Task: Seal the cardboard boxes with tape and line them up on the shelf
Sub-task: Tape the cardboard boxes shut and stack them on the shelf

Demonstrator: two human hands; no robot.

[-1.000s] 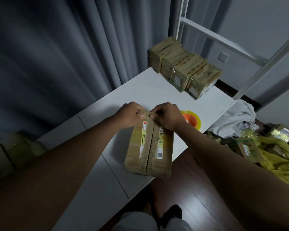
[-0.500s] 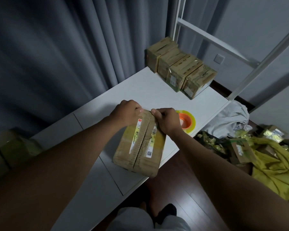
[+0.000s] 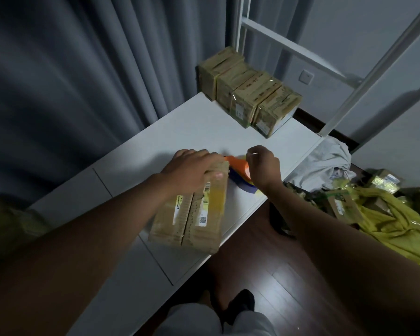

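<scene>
Head view, looking down at a white shelf top point(image 3: 180, 132) in dim light. A cardboard box point(image 3: 192, 214) lies flat near the shelf's front edge, its two top flaps meeting along a centre seam that looks untaped. The left hand point(image 3: 192, 168) grips the box's far end, fingers curled over the top edge and thumb pressed on the upper face, pinning it down. Just to the right, touching or nearly touching the box's far corner, sits a tape roll point(image 3: 240, 170) with an orange core. The right hand point(image 3: 262, 166) hovers over the roll with fingers curled; whether it pinches the tape end cannot be told. Four sealed boxes point(image 3: 247, 93) stand side by side in a row at the shelf's far corner. Yellow bags and more parcels point(image 3: 386, 214) lie on the floor to the right.

To do this step well, the left hand should probably hold the flaps tight together while the right draws tape straight along the seam, running it over both ends.
</scene>
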